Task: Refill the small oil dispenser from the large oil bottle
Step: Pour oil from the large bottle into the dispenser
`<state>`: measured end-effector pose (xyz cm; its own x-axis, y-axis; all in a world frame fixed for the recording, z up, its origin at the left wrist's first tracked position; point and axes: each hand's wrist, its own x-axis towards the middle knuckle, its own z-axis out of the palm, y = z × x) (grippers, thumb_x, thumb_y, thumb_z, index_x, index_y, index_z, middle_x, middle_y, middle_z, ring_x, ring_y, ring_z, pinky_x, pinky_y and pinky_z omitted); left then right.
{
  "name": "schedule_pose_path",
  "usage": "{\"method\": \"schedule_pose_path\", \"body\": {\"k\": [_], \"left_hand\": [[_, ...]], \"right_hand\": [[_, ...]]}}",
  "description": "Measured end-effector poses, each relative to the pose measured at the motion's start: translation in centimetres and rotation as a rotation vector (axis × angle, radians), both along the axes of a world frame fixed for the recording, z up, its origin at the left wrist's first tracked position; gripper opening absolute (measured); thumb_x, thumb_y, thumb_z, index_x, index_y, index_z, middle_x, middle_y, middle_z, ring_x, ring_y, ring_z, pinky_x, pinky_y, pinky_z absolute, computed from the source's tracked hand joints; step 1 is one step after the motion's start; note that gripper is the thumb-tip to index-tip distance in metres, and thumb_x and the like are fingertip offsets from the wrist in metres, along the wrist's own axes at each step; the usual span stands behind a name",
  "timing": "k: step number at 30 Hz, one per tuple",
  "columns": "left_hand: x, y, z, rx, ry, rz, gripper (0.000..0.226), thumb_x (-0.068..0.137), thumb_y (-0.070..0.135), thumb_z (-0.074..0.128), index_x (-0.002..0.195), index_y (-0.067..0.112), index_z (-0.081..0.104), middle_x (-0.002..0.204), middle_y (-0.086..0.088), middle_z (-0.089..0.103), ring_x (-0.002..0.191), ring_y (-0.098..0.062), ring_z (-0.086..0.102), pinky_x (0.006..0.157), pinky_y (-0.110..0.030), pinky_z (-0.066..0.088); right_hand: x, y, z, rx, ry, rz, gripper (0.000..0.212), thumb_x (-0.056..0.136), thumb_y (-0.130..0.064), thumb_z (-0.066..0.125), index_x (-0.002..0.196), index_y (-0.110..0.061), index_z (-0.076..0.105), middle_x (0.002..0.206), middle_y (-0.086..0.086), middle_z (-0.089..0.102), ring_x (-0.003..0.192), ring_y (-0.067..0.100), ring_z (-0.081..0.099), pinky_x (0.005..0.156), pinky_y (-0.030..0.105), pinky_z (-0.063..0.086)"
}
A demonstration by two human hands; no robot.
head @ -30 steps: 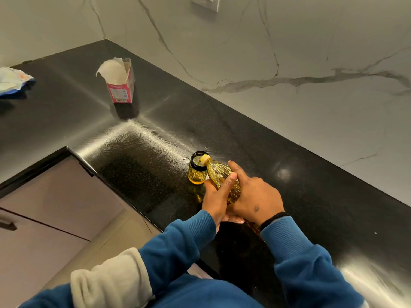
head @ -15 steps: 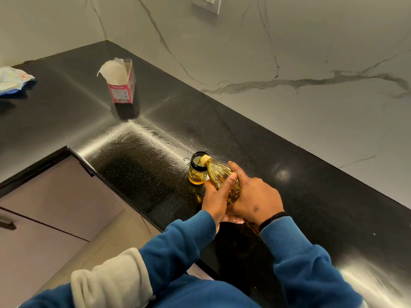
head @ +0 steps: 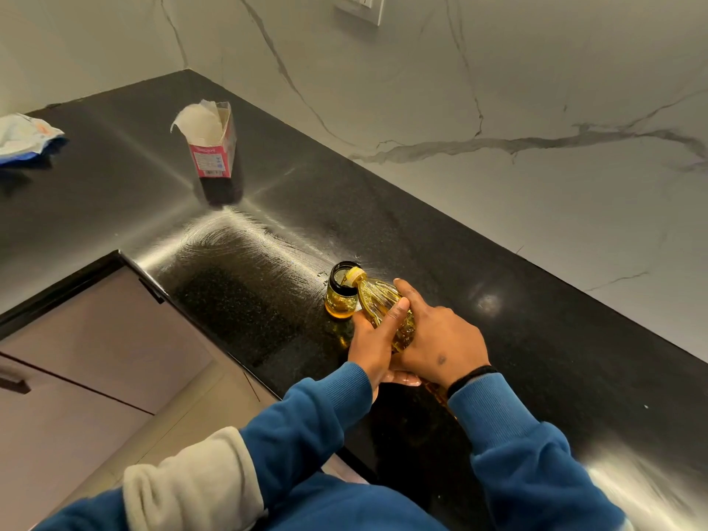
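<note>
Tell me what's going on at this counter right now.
A person is pouring oil. Both hands, left hand and right hand, hold a big oil bottle tipped over, its mouth at the open top of a small glass jar standing on the black counter. The jar already holds some oil. An opened carton stands farther back.

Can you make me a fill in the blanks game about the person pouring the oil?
1. The large oil bottle is held by ____ hands.
2. Its mouth tips into the small oil dispenser, which stands on the ____ countertop.
3. The sleeves are ____.
4. The open carton stands ____ from the dispenser.

Missing words: two; black; blue; apart
</note>
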<state>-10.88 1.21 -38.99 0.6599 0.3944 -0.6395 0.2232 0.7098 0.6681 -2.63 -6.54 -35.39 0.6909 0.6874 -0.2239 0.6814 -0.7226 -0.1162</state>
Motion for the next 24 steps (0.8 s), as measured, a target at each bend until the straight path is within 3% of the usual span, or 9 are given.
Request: {"method": "schedule_pose_path", "body": {"k": [5,11,16,21,24], "left_hand": [[-0.08,-0.02,0.09,-0.001,0.007,-0.017,0.093,0.068,0.067,0.075,0.146,0.045,0.031,0.138,-0.011,0.06,0.106,-0.042,0.069,0.066,-0.064,0.06],[-0.04,-0.05,0.0,-0.004,-0.004,-0.007,0.084,0.078,0.062,0.074,0.147,0.045,0.031,0.136,-0.01,0.061,0.105,-0.041,0.07,0.067,-0.064,0.06],[-0.16,-0.07,0.28,-0.012,-0.003,-0.017,0.102,0.058,0.069,0.077,0.146,0.046,0.031,0.138,-0.011,0.059,0.108,-0.043,0.068,0.066,-0.066,0.06],[-0.16,-0.01,0.14,-0.022,-0.003,-0.009,0.091,0.069,0.065,0.077,0.146,0.046,0.031,0.139,-0.011,0.059,0.109,-0.044,0.067,0.067,-0.066,0.059],[-0.22,-0.09,0.33,-0.019,-0.006,-0.012,0.1,0.059,0.069,0.077,0.145,0.046,0.033,0.138,-0.011,0.06,0.109,-0.044,0.068,0.067,-0.066,0.059]], "right_hand": [[0.03,0.04,0.01,-0.006,0.012,-0.002,0.112,0.07,-0.065,0.073,0.146,-0.056,-0.01,0.115,0.004,0.065,0.097,0.02,0.065,0.078,0.038,0.06],[0.05,0.03,0.09,-0.009,0.012,0.002,0.11,0.073,-0.065,0.071,0.147,-0.055,-0.01,0.115,0.003,0.065,0.096,0.019,0.064,0.076,0.036,0.06],[-0.09,0.0,0.11,-0.013,0.004,0.001,0.11,0.073,-0.065,0.071,0.148,-0.054,-0.009,0.117,0.004,0.064,0.098,0.019,0.064,0.077,0.036,0.059],[-0.09,0.08,0.15,-0.022,0.007,-0.002,0.111,0.073,-0.065,0.071,0.148,-0.054,-0.009,0.117,0.005,0.064,0.099,0.02,0.065,0.078,0.037,0.06],[-0.1,0.07,0.12,-0.023,0.001,-0.002,0.11,0.073,-0.064,0.071,0.148,-0.053,-0.009,0.116,0.004,0.065,0.097,0.02,0.065,0.076,0.036,0.059]]}}
